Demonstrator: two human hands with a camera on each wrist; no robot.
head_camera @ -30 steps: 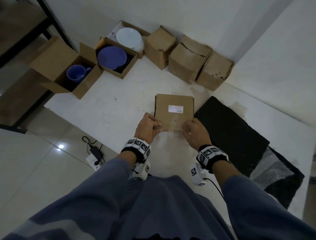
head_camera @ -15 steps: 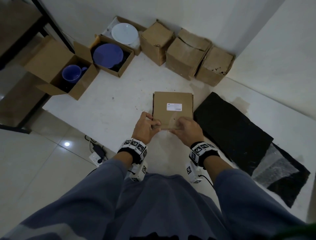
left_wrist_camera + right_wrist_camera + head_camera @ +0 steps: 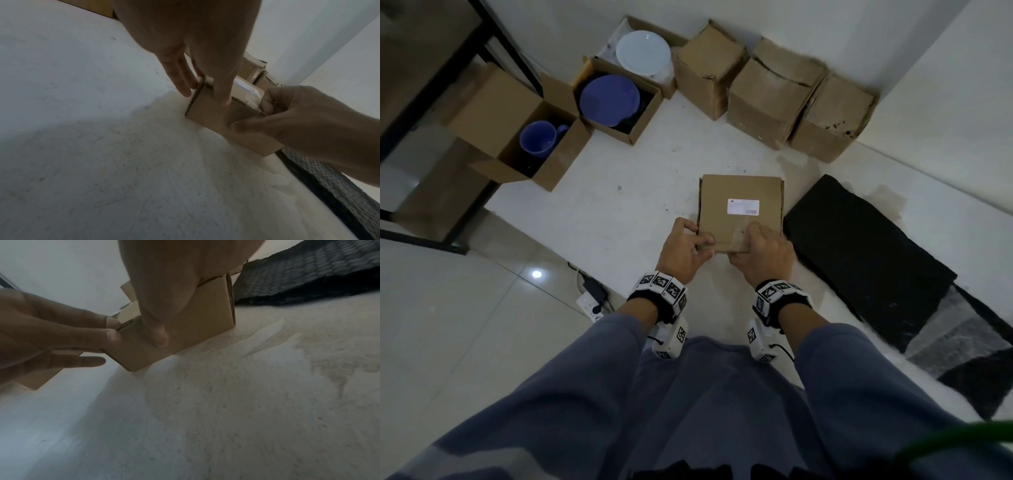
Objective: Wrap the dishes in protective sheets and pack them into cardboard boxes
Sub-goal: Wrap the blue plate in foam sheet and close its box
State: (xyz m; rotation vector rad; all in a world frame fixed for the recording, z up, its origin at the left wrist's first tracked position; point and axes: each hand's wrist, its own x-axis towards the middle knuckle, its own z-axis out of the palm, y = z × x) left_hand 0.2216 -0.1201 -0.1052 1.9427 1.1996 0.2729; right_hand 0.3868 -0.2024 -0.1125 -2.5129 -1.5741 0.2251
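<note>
A closed brown cardboard box (image 3: 739,209) with a white label lies flat on the white sheet (image 3: 592,212) in front of me. My left hand (image 3: 697,238) grips its near left corner, fingers down the left side and thumb on the front face (image 3: 205,91). My right hand (image 3: 746,240) pinches the near edge of the box, with fingers curled on top and thumb on the front face (image 3: 158,335). The left wrist view shows the box (image 3: 207,113) resting on the sheet. What is inside the box is hidden.
At back left, open boxes hold a blue mug (image 3: 541,138), a blue plate (image 3: 609,101) and a white plate (image 3: 643,51). Three closed boxes (image 3: 774,92) line the wall. A black sheet (image 3: 859,246) lies right of my box. A power strip (image 3: 592,301) lies on the floor.
My right hand has slid left along the box's near edge toward the left hand. The left hand keeps its hold on the corner, and the box stays in place.
</note>
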